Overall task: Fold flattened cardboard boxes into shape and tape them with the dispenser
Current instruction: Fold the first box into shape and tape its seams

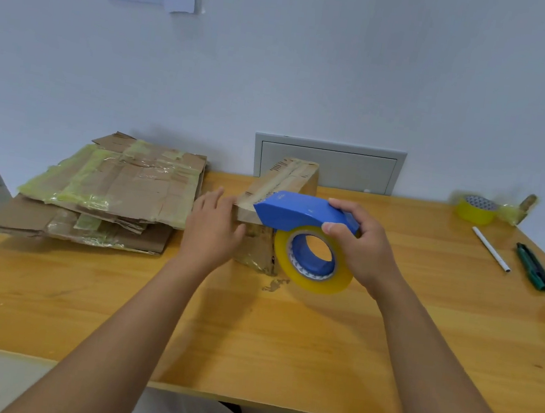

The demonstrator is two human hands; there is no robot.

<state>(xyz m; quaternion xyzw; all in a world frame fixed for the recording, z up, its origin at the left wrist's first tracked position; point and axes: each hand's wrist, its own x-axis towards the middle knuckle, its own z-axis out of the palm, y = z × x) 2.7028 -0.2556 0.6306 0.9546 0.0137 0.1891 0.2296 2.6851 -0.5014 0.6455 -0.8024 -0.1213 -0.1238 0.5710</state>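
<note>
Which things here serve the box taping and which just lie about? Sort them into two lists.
In use:
folded box, steadied by the left hand
blue tape dispenser, gripped by the right hand
stack of flattened boxes, waiting

Lying about:
spare yellow tape roll
white pen
green utility knife

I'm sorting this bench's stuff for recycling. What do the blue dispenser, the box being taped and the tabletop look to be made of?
The blue dispenser looks like moulded plastic: smooth, evenly coloured, slightly glossy.
The box is brown cardboard, matte, with a glossy tape strip along its top seam.
The tabletop looks like varnished wood or a wood-look laminate: orange grain with a sheen. Which one, the view cannot settle.
</note>
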